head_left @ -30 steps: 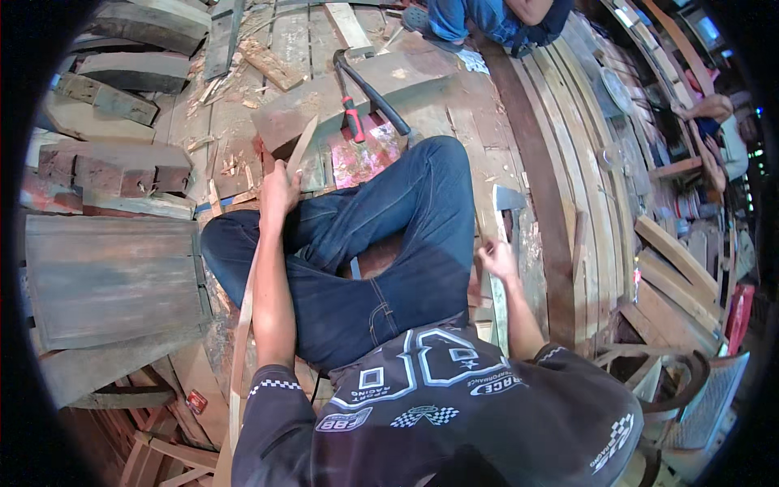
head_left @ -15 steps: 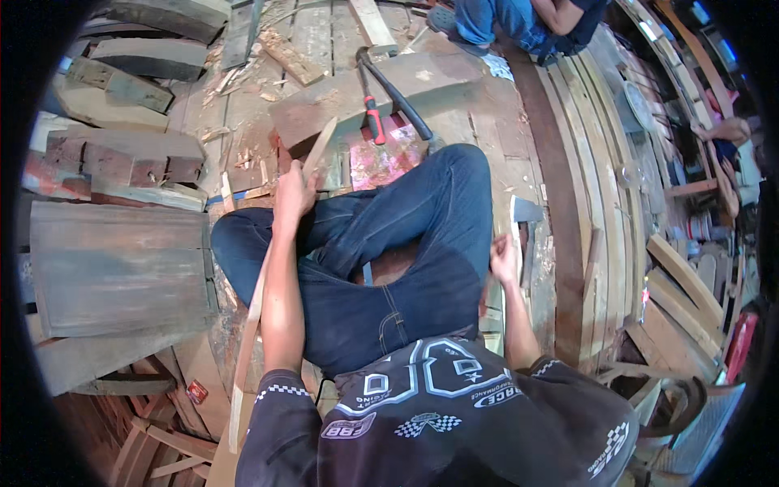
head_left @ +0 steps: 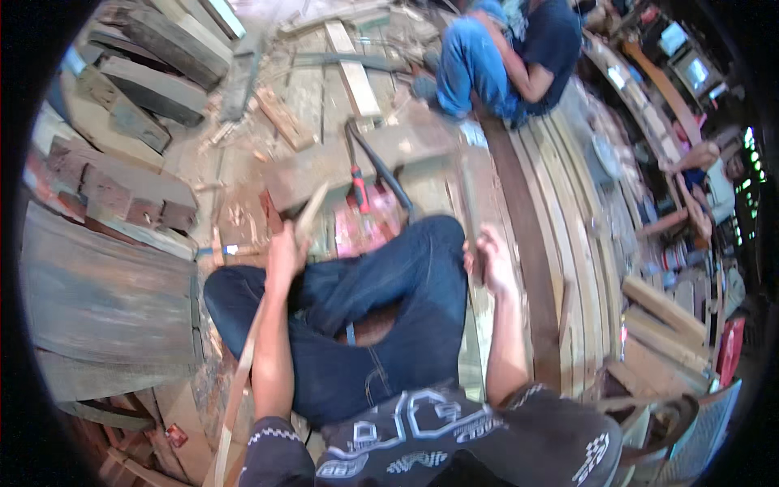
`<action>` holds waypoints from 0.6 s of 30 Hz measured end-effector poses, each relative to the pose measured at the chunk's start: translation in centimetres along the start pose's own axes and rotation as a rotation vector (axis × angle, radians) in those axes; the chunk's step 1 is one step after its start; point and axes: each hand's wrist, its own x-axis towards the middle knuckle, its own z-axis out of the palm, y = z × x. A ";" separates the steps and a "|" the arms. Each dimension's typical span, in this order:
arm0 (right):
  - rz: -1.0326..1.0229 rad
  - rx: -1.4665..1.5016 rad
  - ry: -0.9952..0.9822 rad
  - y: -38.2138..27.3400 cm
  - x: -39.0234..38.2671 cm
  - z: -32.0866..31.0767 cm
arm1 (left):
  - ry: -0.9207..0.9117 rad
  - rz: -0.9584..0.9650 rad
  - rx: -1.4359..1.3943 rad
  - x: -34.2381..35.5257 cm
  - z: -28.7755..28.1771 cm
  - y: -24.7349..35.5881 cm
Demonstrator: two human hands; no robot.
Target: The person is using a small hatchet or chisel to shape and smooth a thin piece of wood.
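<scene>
A long, thin, slightly curved wooden strip [head_left: 241, 381] slants past my left knee, its pale tip [head_left: 313, 207] rising above the fingers. My left hand [head_left: 283, 256] is closed around this strip near its upper end. Beside my right knee, my right hand [head_left: 493, 264] is closed on a long dark tool [head_left: 469, 191] that points away from me. Motion blurs the tool, so its exact kind does not show. Beyond my crossed legs lie a hammer with a red and black grip [head_left: 359, 188] and a dark bar-like handle [head_left: 385, 172], near a thick wooden block [head_left: 414, 166].
Stacked timber blocks [head_left: 154, 93] and a wide grey board [head_left: 109, 288] stand on the left. Long planks [head_left: 560, 219] run along the right. A person in jeans [head_left: 475, 69] sits at the far right; another person [head_left: 702, 174] is farther off. Wood chips litter the floor.
My right hand has risen and moved forward from beside my hip, bringing the dark tool up by the knee. My left hand keeps its hold on the strip. The view has tilted upward.
</scene>
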 end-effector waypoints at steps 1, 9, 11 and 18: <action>0.064 0.007 -0.049 -0.1 0.9 1.7 | -0.033 -0.027 0.002 0.1 -0.3 0.0; -0.107 -0.500 -0.455 3.4 5.8 13.7 | -0.084 -0.166 0.001 -0.4 0.6 -2.3; -0.281 -0.684 -0.518 3.3 6.8 16.4 | -0.024 -0.137 -0.017 -0.1 0.9 -3.4; -0.413 -1.198 -0.424 3.6 9.4 17.6 | -0.056 -0.146 -0.007 1.0 2.0 -2.9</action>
